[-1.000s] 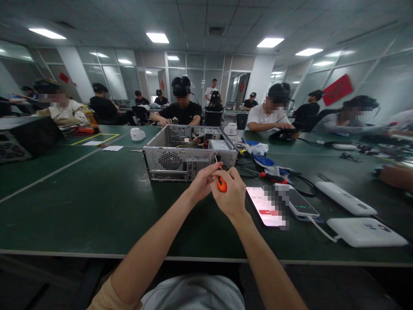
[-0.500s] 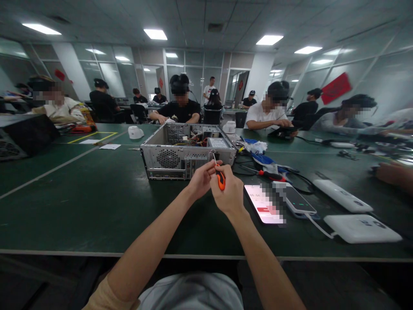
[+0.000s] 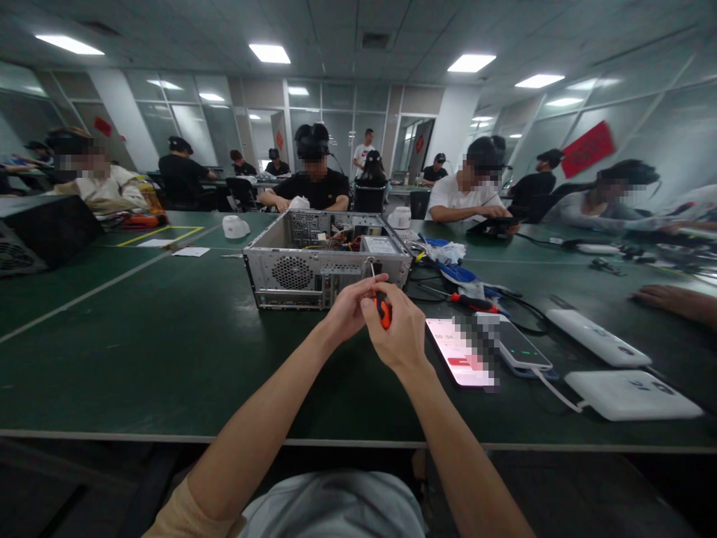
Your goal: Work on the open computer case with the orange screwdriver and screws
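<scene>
An opened computer case [image 3: 280,276] lies on its side in front of me, its rear panel with a round fan grille facing me. My right hand [image 3: 396,326] is closed round the orange and black handle of a screwdriver [image 3: 383,310]. The metal shaft points up and away to the right part of the rear panel, where its tip meets the case; the exact contact is too small to make out. Against the shaft, the fingers of my left hand [image 3: 348,310] are pinched just above the handle. Inside the case, cables and a silver power supply box [image 3: 379,246] show.
Right of my hands lie a lit phone [image 3: 462,351], a second phone [image 3: 523,345] on a cable and white power banks [image 3: 632,396]. A red and black screwdriver [image 3: 473,302] rests beside gloves and cables. A black case [image 3: 50,232] stands left; co-workers sit around.
My right fingers have shifted round the screwdriver handle, covering more of it. The tip stays at the same spot on the rear panel. At the far right, a co-worker's hand has moved slightly.
</scene>
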A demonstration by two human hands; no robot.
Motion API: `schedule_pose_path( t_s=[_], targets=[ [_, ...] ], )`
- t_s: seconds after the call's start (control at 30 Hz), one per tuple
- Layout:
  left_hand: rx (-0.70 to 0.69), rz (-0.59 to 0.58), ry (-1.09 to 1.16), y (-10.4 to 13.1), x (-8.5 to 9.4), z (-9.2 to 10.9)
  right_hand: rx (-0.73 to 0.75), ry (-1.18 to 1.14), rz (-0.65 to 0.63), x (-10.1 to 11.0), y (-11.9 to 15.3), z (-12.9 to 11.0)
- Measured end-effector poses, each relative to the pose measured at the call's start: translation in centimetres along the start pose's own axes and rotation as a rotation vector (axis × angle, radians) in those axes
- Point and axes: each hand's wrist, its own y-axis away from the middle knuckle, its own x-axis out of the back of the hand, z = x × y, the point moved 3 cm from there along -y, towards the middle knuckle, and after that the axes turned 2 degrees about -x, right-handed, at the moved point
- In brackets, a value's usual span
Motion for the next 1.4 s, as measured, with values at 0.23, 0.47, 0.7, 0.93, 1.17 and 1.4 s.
schedule_pose_path(
  t_s=[0.23, 0.47, 0.7, 0.93, 1.17, 1.4],
  targets=[
    [0.018, 0.023, -0.011, -0.3, 0.2, -0.4, -0.030, 0.060, 0.163, -0.1, 0.3, 0.6],
    [-0.016, 0.051, -0.033, -0.1, 0.4, -0.3, 0.079, 0.061, 0.163, -0.2, 0.2, 0.4],
    [-0.007, 0.022, -0.024, -0.1, 0.6, -0.1, 0.010, 0.065, 0.125, -0.2, 0.1, 0.7],
    [-0.001, -0.001, -0.059, 0.0, 0.7, 0.2, 0.018, 0.085, 0.082, -0.6, 0.2, 0.7],
    [0.026, 0.037, -0.032, 0.4, 0.3, 0.5, -0.009, 0.064, 0.119, -0.9, 0.4, 1.3],
    [0.006, 0.021, -0.038, 0.2, 0.4, 0.3, -0.023, 0.050, 0.132, -0.7, 0.3, 1.3]
  ],
)
